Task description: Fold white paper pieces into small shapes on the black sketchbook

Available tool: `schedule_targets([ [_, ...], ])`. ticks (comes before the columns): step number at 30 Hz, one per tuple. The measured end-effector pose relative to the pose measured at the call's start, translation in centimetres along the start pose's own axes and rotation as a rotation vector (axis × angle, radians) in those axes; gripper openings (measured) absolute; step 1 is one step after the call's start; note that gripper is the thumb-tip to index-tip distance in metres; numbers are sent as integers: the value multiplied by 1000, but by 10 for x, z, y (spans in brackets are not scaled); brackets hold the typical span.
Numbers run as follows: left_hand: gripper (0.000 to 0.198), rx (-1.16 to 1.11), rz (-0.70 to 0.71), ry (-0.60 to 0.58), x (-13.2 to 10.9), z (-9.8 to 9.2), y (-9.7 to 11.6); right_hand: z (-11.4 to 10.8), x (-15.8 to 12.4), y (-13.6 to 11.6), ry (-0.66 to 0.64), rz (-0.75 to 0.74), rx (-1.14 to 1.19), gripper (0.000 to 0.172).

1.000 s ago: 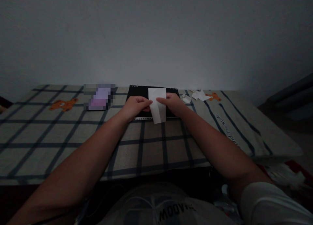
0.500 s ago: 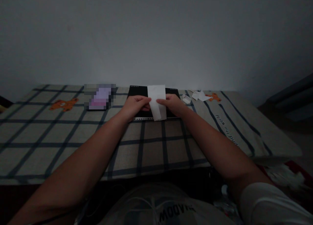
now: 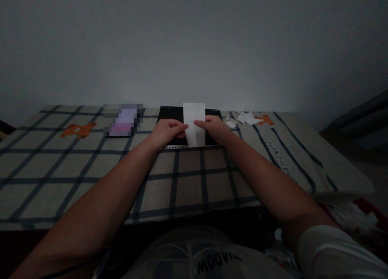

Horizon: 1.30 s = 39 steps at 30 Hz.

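Note:
A strip of white paper [image 3: 194, 112], with crease lines near its lower end, is held up between both hands. My left hand [image 3: 168, 131] pinches its left edge between thumb and fingers. On the right side, my right hand [image 3: 214, 127] grips the paper, its thumb on the front and the other fingers behind, partly hidden. Beneath the hands lies a flat black sheet or board [image 3: 169, 113] with small white marks along its top and bottom edges. The paper covers the middle of that board.
A pixelated phone-like device [image 3: 124, 121] lies on the left of the checked tablecloth [image 3: 100, 162]. Small folded white paper pieces [image 3: 249, 118] lie to the right of the board, near a printed orange bear [image 3: 266, 120]. A plain wall [image 3: 194, 45] rises behind the table.
The paper has shifted slightly upward, and its lower end hangs straighter. Both hands keep their hold on it, with only small finger movement. Everything else on the table stays put.

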<state>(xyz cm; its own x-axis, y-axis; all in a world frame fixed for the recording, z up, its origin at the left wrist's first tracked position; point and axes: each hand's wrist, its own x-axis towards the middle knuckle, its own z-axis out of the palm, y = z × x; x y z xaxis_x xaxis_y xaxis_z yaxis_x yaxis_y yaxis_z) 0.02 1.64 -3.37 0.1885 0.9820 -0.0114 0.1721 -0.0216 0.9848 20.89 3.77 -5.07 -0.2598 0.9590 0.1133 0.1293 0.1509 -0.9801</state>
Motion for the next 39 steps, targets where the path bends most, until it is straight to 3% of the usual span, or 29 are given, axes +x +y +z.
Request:
schedule_targets([
  [6, 20, 113, 85, 71, -4, 0, 5, -1, 1, 3, -88, 78, 68, 32],
  [10, 21, 57, 69, 78, -2, 0, 3, 0, 0, 1, -80, 40, 29, 31],
  [14, 22, -111, -16, 13, 1, 0, -1, 0, -2, -1, -26, -4, 3, 31],
  [18, 22, -112, -60, -92, 1, 1, -3, 0, -3, -3, 8, -17, 2, 30],
  [32, 18, 54, 43, 37, -1, -1, 3, -1, 1, 2, -87, 58, 60, 29],
  [39, 22, -60, -44, -60, 0, 1, -1, 0, -3, -4, 12, 1, -2, 33],
])
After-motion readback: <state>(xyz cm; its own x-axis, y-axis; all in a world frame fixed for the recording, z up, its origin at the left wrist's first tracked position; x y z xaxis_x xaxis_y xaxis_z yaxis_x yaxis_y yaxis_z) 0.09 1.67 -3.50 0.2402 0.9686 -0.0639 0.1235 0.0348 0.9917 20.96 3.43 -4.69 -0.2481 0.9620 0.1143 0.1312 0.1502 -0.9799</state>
